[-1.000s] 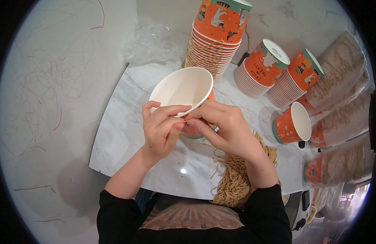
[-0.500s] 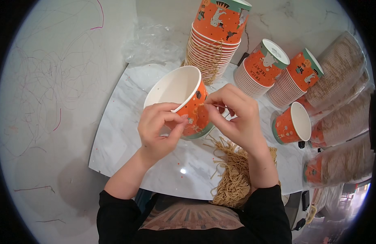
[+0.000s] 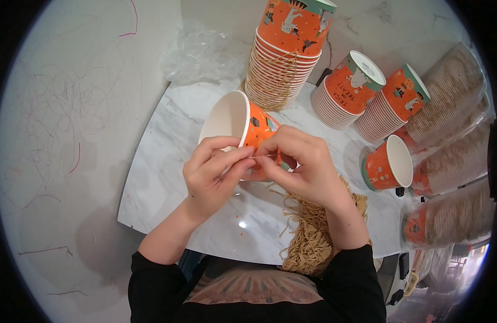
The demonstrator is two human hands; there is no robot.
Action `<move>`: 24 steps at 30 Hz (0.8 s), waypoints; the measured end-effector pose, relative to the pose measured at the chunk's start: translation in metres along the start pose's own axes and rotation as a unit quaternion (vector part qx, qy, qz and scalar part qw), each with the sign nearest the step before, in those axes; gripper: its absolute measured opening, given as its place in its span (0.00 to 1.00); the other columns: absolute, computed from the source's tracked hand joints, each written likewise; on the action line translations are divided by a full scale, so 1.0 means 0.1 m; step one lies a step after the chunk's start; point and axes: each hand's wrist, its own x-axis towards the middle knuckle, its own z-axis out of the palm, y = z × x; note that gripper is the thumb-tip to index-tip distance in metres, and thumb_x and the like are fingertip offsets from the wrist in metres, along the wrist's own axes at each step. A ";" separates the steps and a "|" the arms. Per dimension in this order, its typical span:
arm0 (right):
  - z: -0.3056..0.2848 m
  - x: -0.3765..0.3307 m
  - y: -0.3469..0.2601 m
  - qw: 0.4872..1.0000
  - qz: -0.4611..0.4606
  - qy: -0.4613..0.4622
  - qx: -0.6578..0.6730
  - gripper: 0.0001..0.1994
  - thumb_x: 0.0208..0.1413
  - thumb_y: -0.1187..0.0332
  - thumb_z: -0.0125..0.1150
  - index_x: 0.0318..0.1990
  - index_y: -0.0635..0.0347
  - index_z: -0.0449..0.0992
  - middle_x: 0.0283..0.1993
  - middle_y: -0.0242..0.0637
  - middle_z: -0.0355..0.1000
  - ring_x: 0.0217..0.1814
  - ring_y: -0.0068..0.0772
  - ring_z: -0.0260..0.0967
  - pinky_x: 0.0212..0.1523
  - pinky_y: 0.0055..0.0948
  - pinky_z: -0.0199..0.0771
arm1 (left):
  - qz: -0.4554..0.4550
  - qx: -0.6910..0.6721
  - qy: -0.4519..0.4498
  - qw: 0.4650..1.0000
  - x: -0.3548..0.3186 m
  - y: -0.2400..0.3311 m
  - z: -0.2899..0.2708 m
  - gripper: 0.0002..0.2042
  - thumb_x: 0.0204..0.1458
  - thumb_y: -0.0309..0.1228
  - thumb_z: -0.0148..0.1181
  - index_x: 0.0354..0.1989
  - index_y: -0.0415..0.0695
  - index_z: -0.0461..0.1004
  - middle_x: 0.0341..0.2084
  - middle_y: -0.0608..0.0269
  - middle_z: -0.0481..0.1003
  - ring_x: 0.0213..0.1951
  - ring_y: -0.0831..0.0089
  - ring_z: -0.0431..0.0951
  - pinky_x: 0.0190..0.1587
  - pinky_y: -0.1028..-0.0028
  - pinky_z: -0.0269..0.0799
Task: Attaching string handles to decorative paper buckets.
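Close in front of me, a large orange paper bucket with a white inside lies tilted, its mouth toward the upper left. My left hand and my right hand meet in front of its printed side, both pinched closed. Between the fingertips runs a thin strand of cord; most of it is hidden by the fingers. Part of the bucket's side and base is covered by my right hand. Under my right forearm sits a heap of tan cords, spilling toward the table's near edge.
A tall stack of orange buckets with cords hanging on it stands behind. Two shorter stacks and a single tilted bucket are to the right. Plastic-wrapped stacks line the far right. Crumpled clear plastic lies behind the marble-look table.
My right hand has moved left and slightly down, so the fingertips of both hands now meet. The bucket has turned, and its mouth shows narrower.
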 end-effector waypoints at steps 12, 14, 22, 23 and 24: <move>0.03 0.00 -0.03 1.000 -0.013 -0.007 -0.021 0.06 0.50 0.78 0.67 0.36 0.62 0.81 0.29 0.34 0.74 0.26 0.23 0.73 0.28 0.22 0.71 | 0.027 0.061 0.010 0.998 -0.01 -0.01 0.00 0.06 0.52 0.21 0.69 0.38 0.39 0.81 0.40 0.55 0.78 0.29 0.70 0.81 0.28 0.75 0.80; 0.03 -0.01 0.00 0.999 -0.025 -0.008 -0.040 0.06 0.50 0.78 0.67 0.36 0.62 0.80 0.29 0.34 0.74 0.26 0.23 0.73 0.27 0.22 0.72 | 0.029 0.057 0.010 0.998 -0.01 0.00 0.01 0.06 0.52 0.21 0.69 0.38 0.39 0.81 0.40 0.55 0.78 0.29 0.70 0.81 0.28 0.75 0.80; 0.03 0.02 0.10 1.000 -0.027 -0.001 0.012 0.05 0.49 0.79 0.66 0.34 0.63 0.78 0.30 0.33 0.73 0.27 0.22 0.70 0.26 0.21 0.69 | 0.037 0.052 0.008 0.998 0.01 0.02 0.00 0.07 0.51 0.20 0.68 0.38 0.39 0.81 0.38 0.55 0.78 0.30 0.71 0.81 0.26 0.75 0.80; 0.02 0.03 0.12 1.000 -0.026 0.000 0.011 0.05 0.49 0.79 0.66 0.34 0.63 0.78 0.30 0.33 0.73 0.27 0.22 0.70 0.26 0.21 0.69 | 0.027 0.037 0.004 0.999 0.01 0.02 0.01 0.07 0.51 0.20 0.68 0.39 0.39 0.81 0.38 0.55 0.78 0.30 0.72 0.81 0.27 0.76 0.79; 0.00 0.03 0.15 0.999 -0.018 0.030 0.014 0.04 0.49 0.80 0.65 0.33 0.64 0.78 0.31 0.33 0.73 0.28 0.22 0.70 0.27 0.22 0.69 | 0.017 0.023 0.000 1.000 0.02 0.03 0.01 0.08 0.50 0.19 0.68 0.39 0.39 0.81 0.38 0.55 0.78 0.30 0.73 0.80 0.28 0.77 0.78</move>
